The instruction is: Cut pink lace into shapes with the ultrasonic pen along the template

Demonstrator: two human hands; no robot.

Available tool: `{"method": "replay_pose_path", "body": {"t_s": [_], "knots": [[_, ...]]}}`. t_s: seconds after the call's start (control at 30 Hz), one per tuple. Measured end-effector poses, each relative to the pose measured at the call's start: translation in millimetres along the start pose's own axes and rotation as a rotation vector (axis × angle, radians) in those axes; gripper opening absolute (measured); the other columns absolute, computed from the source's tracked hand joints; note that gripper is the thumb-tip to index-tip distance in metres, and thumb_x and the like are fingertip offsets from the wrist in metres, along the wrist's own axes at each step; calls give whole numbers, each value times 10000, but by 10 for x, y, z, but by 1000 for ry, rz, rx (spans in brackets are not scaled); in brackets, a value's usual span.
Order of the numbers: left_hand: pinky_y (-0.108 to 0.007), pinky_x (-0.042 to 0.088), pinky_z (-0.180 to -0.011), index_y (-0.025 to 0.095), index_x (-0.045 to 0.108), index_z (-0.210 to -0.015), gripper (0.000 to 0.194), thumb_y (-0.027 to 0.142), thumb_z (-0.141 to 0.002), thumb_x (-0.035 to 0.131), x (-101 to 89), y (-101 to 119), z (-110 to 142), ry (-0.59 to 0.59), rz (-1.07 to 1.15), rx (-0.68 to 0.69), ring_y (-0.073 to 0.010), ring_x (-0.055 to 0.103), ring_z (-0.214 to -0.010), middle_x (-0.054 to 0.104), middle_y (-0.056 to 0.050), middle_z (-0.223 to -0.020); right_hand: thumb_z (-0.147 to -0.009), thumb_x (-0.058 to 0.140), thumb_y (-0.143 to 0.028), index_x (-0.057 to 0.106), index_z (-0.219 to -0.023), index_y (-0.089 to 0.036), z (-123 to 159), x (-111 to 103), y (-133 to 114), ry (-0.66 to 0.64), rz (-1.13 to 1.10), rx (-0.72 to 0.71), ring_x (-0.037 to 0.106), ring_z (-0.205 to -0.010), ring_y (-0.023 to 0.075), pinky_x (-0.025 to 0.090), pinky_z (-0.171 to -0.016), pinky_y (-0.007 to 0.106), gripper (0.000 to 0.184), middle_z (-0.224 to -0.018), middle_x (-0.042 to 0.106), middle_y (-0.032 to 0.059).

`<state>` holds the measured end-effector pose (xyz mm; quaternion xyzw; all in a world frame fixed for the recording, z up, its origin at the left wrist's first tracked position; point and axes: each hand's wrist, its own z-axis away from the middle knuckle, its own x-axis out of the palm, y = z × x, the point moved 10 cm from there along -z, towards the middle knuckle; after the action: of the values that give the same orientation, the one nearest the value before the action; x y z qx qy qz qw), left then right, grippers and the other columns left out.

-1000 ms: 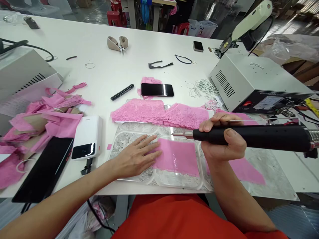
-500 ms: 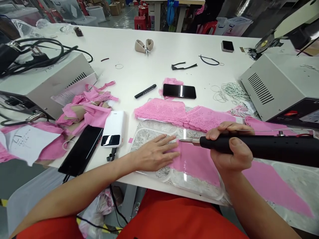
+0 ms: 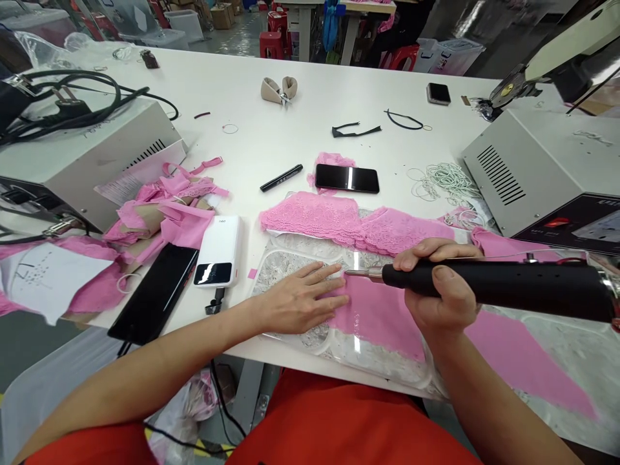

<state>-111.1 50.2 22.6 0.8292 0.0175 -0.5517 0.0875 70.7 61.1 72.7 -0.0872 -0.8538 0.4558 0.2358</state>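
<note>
My left hand lies flat with fingers spread, its fingertips on the left edge of a pink fabric piece. The fabric lies over a clear plastic template with rounded panels. In my right hand is a black handheld tool, with the fingers wrapped round its body. Its slim metal tip points left and sits at the fabric's upper left corner, close to my left fingertips. Whether the tip touches the cloth is hard to see. Pink lace pieces lie stacked just beyond the template.
A phone and a marker lie behind the lace. A white power bank, a black tablet-like device and a pink fabric heap are left. Grey boxes stand at both sides. Elastic cord lies right.
The view has swung left, so the scene sits further right. My right hand has brought the tool's tip closer to my left fingertips. My left hand stays on the fabric's edge.
</note>
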Motion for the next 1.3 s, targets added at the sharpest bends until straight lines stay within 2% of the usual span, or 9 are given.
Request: {"method": "replay_pose_path", "body": {"t_s": [0.1,0.23,0.4,0.6,1.03,1.3], "knots": [[-487,429,-1156,176,656,-1260,307,310,-1041,488,-19,-1,-15,2,10,8,-319,457,-1431,651,-107,-1342,-700,659,-250,600,-781,-210,-11,-19,-7,19,-5,-4,588,-543,117,531,-554,322,108,-793,602,-13],[-460,433,-1156,170,646,-1287,332,329,-1057,467,-140,-17,-5,-36,33,-7,-299,458,-1433,629,-105,-1391,-663,642,-279,584,-776,-219,-21,-70,-24,76,-32,13,547,-505,112,506,-508,322,141,-773,562,-15],[-470,421,-1161,151,664,-1244,312,259,-1064,433,-285,21,202,-86,27,-71,-289,518,-1385,664,-92,-1352,-644,643,-300,593,-749,-223,25,-3,-32,43,-52,47,521,-476,116,473,-467,322,140,-745,552,-11],[-443,386,-1186,165,653,-1275,297,221,-1030,495,-220,153,429,-96,50,-136,-267,486,-1417,630,-106,-1402,-628,669,-308,608,-739,-232,76,55,12,20,-39,78,521,-472,122,483,-461,328,148,-744,575,-15],[-434,398,-1179,163,632,-1306,321,207,-1027,479,-190,180,473,-78,48,-147,-268,478,-1425,625,-109,-1408,-651,660,-265,580,-721,-214,86,83,-14,4,-14,53,552,-499,119,512,-495,326,118,-737,566,-16],[-435,412,-1169,156,639,-1294,318,262,-1052,463,-235,284,567,-28,28,-169,-275,515,-1392,633,-101,-1400,-645,635,-225,628,-760,-215,141,124,-62,-29,-32,106,559,-508,126,510,-518,340,116,-758,582,-6]]}}
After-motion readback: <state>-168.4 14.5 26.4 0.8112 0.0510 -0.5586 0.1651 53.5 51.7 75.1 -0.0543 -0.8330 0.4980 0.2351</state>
